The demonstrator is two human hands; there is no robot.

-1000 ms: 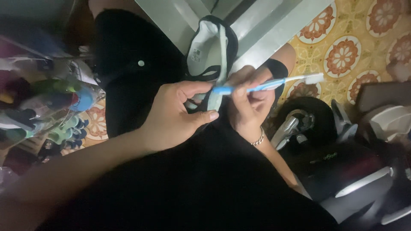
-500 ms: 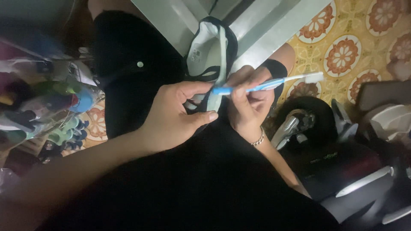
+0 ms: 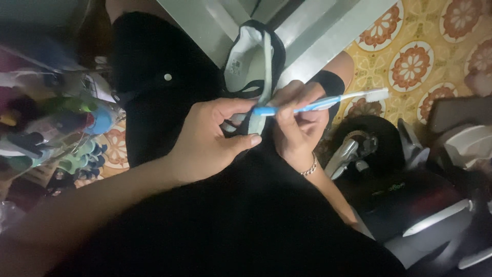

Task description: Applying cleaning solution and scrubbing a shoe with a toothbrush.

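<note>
While the person sits with dark clothing filling the lower view, both hands meet over the lap around a black shoe with a pale lining (image 3: 254, 61). The left hand (image 3: 212, 138) is closed around the shoe's near end, thumb stretched along its lower edge. The right hand (image 3: 297, 125) is closed on a blue and white toothbrush (image 3: 320, 103), gripping its middle; the handle's blue end touches the shoe's rim, and the white bristle head points away to the right, clear of the shoe. A thin chain bracelet (image 3: 309, 168) circles the right wrist.

A slip looks possible: the shoe is pinched at one end only, so a firm push from the brush could twist it out of the grip. With the bristles turned away, the hard plastic handle would scrape instead of scrub.

The shoe looks soft and curved, with a smooth lining and dark fabric edging. The toothbrush is slim, straight, glossy plastic. Behind lies a tiled floor (image 3: 410, 56) patterned with orange and white round flowers on yellow. Blurred colourful bottles (image 3: 61, 128) crowd the left, and other dark shoes (image 3: 369, 149) sit at the right.
</note>
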